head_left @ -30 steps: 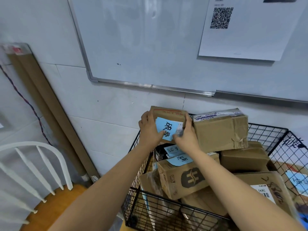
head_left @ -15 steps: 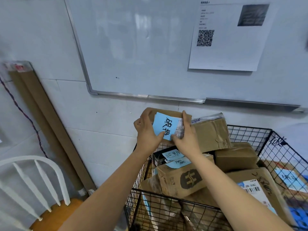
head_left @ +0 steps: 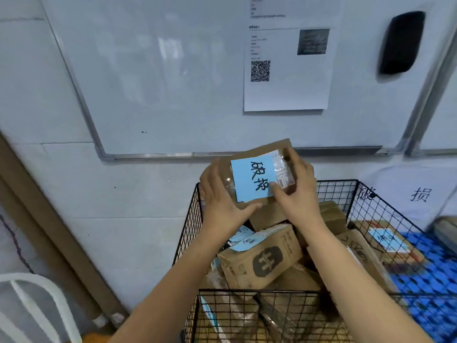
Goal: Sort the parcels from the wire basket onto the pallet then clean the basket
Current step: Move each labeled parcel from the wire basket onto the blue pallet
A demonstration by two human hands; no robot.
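Left hand (head_left: 222,201), right (head_left: 300,191) seemingly around parcel (head_left: 252,179)

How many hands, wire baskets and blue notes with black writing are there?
Hands: 2, left hand and right hand, holding a parcel
Wire baskets: 1
Blue notes with black writing: 4
Total: 7

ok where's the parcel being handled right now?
Head view, centre: the parcel is held between the left hand and right hand, above the far left corner of the wire basket, just below the whiteboard.
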